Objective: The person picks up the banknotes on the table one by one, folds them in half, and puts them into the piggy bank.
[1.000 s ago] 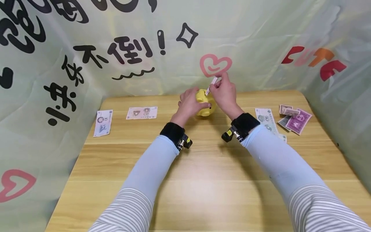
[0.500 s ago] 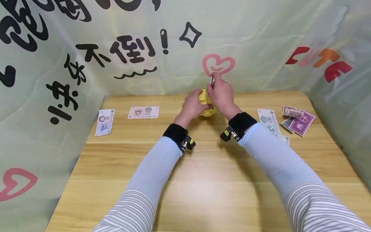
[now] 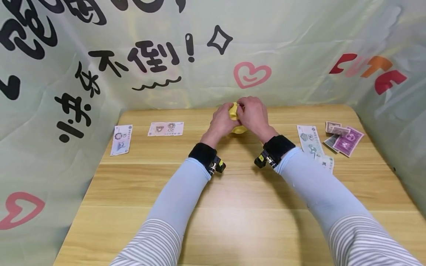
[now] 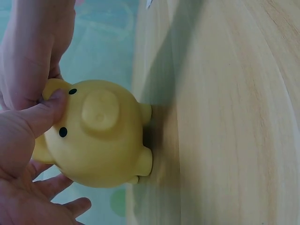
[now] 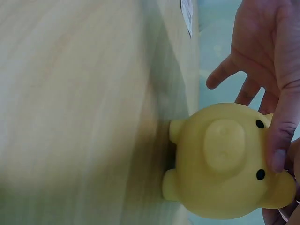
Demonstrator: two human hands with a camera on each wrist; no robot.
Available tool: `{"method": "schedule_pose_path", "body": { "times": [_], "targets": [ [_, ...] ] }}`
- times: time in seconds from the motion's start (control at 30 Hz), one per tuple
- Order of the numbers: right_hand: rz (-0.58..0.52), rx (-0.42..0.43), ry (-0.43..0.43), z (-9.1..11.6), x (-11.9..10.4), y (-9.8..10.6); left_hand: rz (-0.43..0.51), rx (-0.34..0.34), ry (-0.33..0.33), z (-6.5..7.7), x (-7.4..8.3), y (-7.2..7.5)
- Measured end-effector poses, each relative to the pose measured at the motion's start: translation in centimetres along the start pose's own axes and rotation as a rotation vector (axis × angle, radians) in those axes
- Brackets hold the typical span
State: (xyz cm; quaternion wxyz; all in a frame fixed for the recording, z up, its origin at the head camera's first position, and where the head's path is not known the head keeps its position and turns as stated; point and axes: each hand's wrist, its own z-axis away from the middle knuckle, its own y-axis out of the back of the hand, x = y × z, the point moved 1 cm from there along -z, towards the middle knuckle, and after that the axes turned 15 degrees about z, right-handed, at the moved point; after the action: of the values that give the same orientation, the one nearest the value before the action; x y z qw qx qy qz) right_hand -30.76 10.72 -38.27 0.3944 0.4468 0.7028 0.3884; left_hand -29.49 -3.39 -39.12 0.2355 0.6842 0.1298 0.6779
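A yellow piggy bank with black dot eyes stands upright on the wooden table, its snout toward me. My left hand grips it from the left; the thumb lies across its forehead in both wrist views and the other fingers spread behind it. My right hand is curled at the top of the bank, beside an ear. A pale bit of a folded banknote shows at these fingers in the right wrist view; the rest of the note and the top of the bank are hidden by the hands.
Two banknotes lie apart at the left: a bluish one and a pinkish one. On the right are greenish notes and a small pile with a purple note. A printed cloth backdrop rises behind the table.
My right hand has moved down onto the top of the piggy bank. The folded banknote, sticking up above the bank earlier, has sunk out of sight in the head view. My left hand keeps its grip.
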Motion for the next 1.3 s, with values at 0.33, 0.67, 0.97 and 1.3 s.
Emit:
{"method": "schedule_pose_path", "body": {
  "times": [0.33,0.67,0.97,1.3],
  "targets": [
    [-0.098,0.027,-0.090,0.2,0.0,-0.3,0.043,-0.005,-0.014,-0.1,-0.2,-0.2],
    [-0.016,-0.012,-0.042,0.8,-0.3,0.3,0.047,-0.006,-0.006,-0.1,-0.3,-0.1],
    [0.005,0.183,0.028,2.5,-0.4,-0.8,0.034,-0.006,0.001,0.0,0.0,0.0],
    [-0.028,0.174,0.040,3.1,-0.3,-1.2,0.029,0.005,-0.021,0.0,-0.4,0.0]
  ]
}}
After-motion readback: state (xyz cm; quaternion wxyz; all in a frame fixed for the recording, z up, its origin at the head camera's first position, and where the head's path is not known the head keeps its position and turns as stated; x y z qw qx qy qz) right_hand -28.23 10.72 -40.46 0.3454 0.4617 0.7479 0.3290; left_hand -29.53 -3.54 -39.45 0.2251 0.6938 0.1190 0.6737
